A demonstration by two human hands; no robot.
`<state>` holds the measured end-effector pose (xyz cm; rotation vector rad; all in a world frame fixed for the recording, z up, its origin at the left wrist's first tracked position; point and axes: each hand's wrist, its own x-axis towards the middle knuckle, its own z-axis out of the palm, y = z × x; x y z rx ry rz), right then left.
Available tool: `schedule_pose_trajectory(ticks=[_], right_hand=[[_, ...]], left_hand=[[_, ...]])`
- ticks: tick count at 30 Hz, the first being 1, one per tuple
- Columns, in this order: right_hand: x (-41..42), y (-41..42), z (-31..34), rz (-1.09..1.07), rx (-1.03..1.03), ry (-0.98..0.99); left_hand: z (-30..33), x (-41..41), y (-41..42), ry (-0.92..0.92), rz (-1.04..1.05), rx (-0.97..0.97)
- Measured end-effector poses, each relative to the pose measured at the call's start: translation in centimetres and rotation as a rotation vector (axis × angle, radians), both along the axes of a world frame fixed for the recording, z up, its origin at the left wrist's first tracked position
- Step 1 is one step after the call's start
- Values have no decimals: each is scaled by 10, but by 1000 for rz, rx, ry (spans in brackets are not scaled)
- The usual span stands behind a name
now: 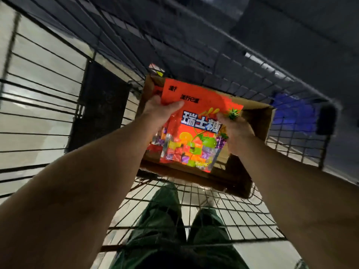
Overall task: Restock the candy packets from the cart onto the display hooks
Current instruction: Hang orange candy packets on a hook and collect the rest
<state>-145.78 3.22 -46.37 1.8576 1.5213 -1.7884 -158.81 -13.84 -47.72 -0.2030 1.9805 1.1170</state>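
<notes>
I look down into a wire cart point(242, 214). A brown cardboard box point(258, 121) sits in its basket. Above the box I hold an orange candy packet point(196, 117) with coloured sweets showing through its clear lower window. My left hand point(161, 109) grips the packet's upper left edge, thumb on its front. My right hand point(236, 131) grips the right edge. A second orange packet point(158, 90) peeks out behind the first one at the top left. The display hooks are out of view.
The cart's wire walls rise on the left point(44, 90) and at the far right point(303, 144). My legs in green trousers point(161, 226) show through the mesh below. A dark panel point(101, 107) stands at the left of the box.
</notes>
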Motion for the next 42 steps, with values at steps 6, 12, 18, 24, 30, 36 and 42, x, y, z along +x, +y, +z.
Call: schedule_pose_trajectory(ticks=[6,12,18,24,30,36,42], right_hand=[[50,40,86,-116,68,188],[145,103,184,-376,175,437],[335,175,277,-573,440,585],[556,222,339,-794,670,618],[721,254,364,-988,825,586],[809,299,365,-1107,846,614],[875,386,367,-1146,919,600]], left_hand=[[93,22,63,148,-133,87],[187,95,159,279,-241,276],[278,263,278,318,-436,561],[338,478,383,206,-648,803],[370,635,457,85,-841,925],[365,734,533,-6,-969,965],[361,804,645,-37,-1034,986]])
